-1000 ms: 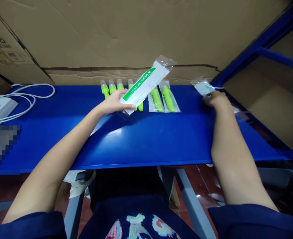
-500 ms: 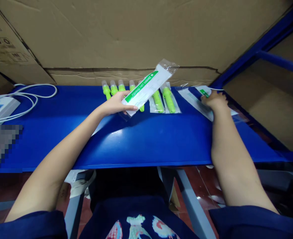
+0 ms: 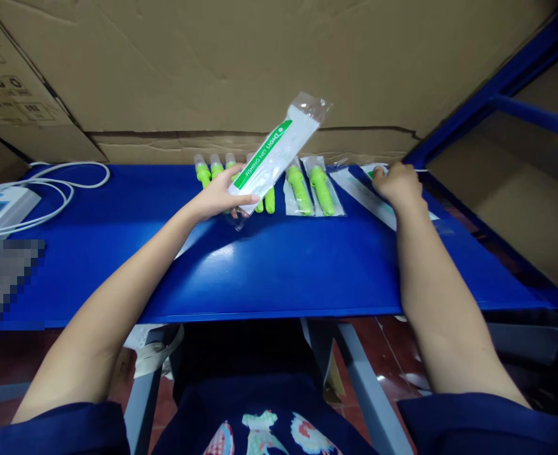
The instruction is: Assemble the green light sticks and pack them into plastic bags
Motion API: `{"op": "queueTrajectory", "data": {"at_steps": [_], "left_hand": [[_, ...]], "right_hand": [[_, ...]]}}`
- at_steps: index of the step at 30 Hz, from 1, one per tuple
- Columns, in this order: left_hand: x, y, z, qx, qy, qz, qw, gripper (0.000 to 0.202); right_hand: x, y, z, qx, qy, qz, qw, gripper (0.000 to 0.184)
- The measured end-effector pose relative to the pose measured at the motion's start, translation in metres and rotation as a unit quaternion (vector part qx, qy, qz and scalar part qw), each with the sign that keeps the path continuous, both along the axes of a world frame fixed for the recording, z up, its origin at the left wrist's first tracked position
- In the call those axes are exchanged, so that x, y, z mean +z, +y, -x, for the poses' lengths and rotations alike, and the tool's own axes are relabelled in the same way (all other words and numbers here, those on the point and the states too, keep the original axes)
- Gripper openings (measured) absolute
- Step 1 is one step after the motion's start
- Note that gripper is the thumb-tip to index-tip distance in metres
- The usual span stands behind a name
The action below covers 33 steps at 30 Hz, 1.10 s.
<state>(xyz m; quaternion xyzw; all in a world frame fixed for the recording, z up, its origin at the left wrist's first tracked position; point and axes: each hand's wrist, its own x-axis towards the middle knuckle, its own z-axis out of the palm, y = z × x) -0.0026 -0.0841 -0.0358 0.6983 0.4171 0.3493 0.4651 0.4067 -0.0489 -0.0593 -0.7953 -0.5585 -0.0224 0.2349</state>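
Observation:
My left hand grips the lower end of a clear-bagged packet with a white card printed "FISHING NET LIGHT". The packet is tilted up to the right, above the table. Behind it stretches a row of lime-green fishing net lights with clear caps, some partly hidden. Two more green lights lie in clear bags to the right. Farther right, my right hand curls over a white flat packet with a green mark by the thumb; its fingertips are mostly hidden.
A blue table spans the view, backed by a cardboard wall. White cables and a white power strip lie at left. A blue metal frame rises at right.
The packet in my left hand has tipped more upright and shifted slightly left. My right hand has moved a little left and away from me, and the white packet under it has slid left.

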Motion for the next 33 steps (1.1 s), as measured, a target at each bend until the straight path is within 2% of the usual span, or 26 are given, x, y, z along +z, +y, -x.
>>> {"op": "queueTrajectory", "data": {"at_steps": [1, 5, 7, 11, 14, 17, 21, 23, 28, 33], "left_hand": [[-0.001, 0.001, 0.0, 0.008, -0.011, -0.012, 1.0, 0.088], [-0.003, 0.004, 0.001, 0.04, -0.027, -0.001, 0.999, 0.097], [-0.002, 0.005, 0.002, 0.052, -0.028, 0.014, 0.998, 0.095], [-0.001, 0.006, 0.004, 0.073, -0.032, 0.019, 0.997, 0.094], [-0.002, 0.006, 0.004, 0.076, -0.032, 0.017, 0.996, 0.097], [-0.004, 0.005, 0.0, 0.06, -0.032, 0.019, 0.997, 0.093], [-0.003, -0.002, -0.006, 0.023, -0.022, 0.032, 0.999, 0.09], [-0.002, -0.006, -0.009, -0.004, -0.013, 0.047, 0.999, 0.09], [0.001, -0.009, -0.01, -0.042, -0.015, 0.098, 0.994, 0.081], [0.002, -0.006, -0.008, -0.048, -0.024, 0.118, 0.992, 0.079]], "right_hand": [[0.007, -0.004, 0.01, -0.054, 0.001, 0.004, 0.999, 0.038], [0.029, -0.015, 0.055, -0.023, 0.0, -0.039, 0.999, 0.038], [0.032, -0.017, 0.076, 0.027, -0.001, -0.075, 0.997, 0.033], [0.029, -0.024, 0.115, 0.182, 0.047, -0.128, 0.974, 0.018], [0.027, -0.038, 0.145, 0.285, 0.134, -0.148, 0.938, 0.016], [0.026, -0.052, 0.167, 0.351, 0.253, -0.122, 0.893, 0.027], [0.022, -0.058, 0.182, 0.393, 0.387, -0.038, 0.833, 0.046], [0.021, -0.057, 0.183, 0.396, 0.422, -0.011, 0.816, 0.049], [0.022, -0.056, 0.182, 0.384, 0.453, -0.016, 0.804, 0.039], [0.02, -0.057, 0.181, 0.367, 0.457, -0.013, 0.81, 0.031]]}}
